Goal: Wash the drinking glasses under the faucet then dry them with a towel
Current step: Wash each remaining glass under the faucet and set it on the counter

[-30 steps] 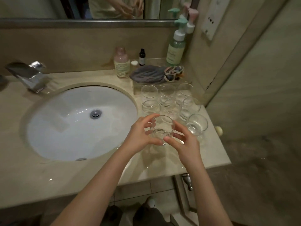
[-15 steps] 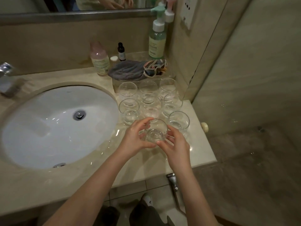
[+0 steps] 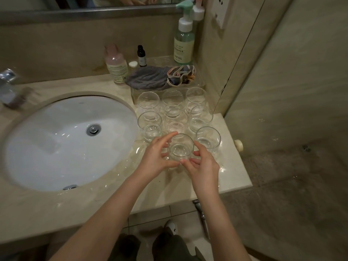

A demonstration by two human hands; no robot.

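Note:
A clear drinking glass (image 3: 181, 147) stands upright at the front of a group of several glasses (image 3: 174, 112) on the beige counter, right of the sink. My left hand (image 3: 156, 157) curls around its left side, thumb below and fingers along the rim. From the right, my right hand (image 3: 202, 163) grips the same glass with thumb and fingertips at its lower wall. A grey towel (image 3: 148, 77) lies crumpled behind the glasses. The faucet (image 3: 7, 87) is at the far left edge, blurred and partly cut off.
The white oval sink (image 3: 56, 144) fills the left of the counter (image 3: 207, 187). A pink bottle (image 3: 116, 66), a small dark dropper bottle (image 3: 141, 56) and a green pump bottle (image 3: 183, 45) stand at the back wall. A wall closes off the right side.
The view has shifted right, so sink and faucet slid left. Both hands carried the glass forward and down toward the counter, close to the other glasses.

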